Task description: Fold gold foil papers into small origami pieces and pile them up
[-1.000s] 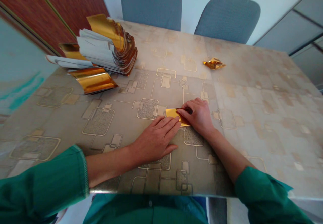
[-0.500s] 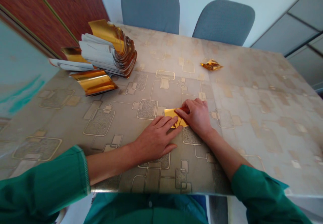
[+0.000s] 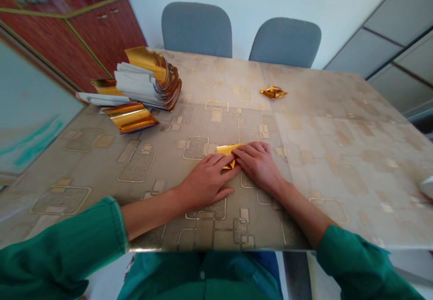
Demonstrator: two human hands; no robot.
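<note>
A small folded piece of gold foil paper (image 3: 223, 149) lies on the patterned tabletop in front of me, partly covered by both hands. My left hand (image 3: 208, 178) rests on its left and near side, fingers stretched out and palm down. From the right, my right hand (image 3: 259, 164) has its fingers pressed together on the paper's right part, which they hide. The fingertips of both hands nearly meet over the sheet.
At the back left stands a thick bent stack of gold foil sheets with white backs (image 3: 135, 81), and a smaller gold bundle (image 3: 131, 117) lies before it. A folded gold foil piece (image 3: 274, 92) sits toward the back. Two grey chairs (image 3: 196, 29) stand behind the table (image 3: 321, 155).
The fingers of my right hand have come down and leftward over the gold paper, covering more of it. My left hand stays on the paper. The view has tilted up slightly.
</note>
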